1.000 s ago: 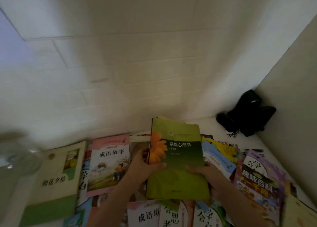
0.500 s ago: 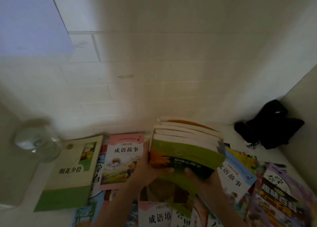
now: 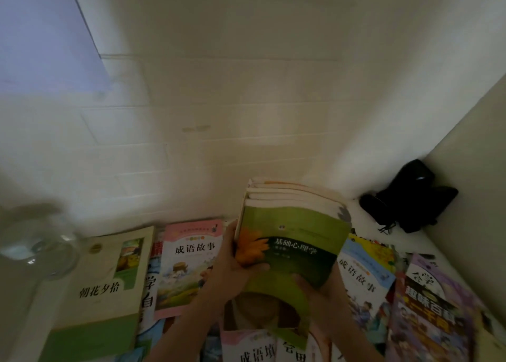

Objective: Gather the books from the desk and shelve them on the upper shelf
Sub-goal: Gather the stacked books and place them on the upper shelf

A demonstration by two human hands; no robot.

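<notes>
Both hands clamp a stack of books: the left hand grips its spine side, thumb across the green cover, the right hand pinches the lower corner. A second ago it stood upright; now it tips back, lifting off the desk toward the shelf. Many books remain spread along the desk's back edge.

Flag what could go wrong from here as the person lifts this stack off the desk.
The stack of books is several books thick and gripped only near its lower edge by the left hand and right hand, so the back books may fan or slip. A drop could hit the glass vessel on the left.
</notes>
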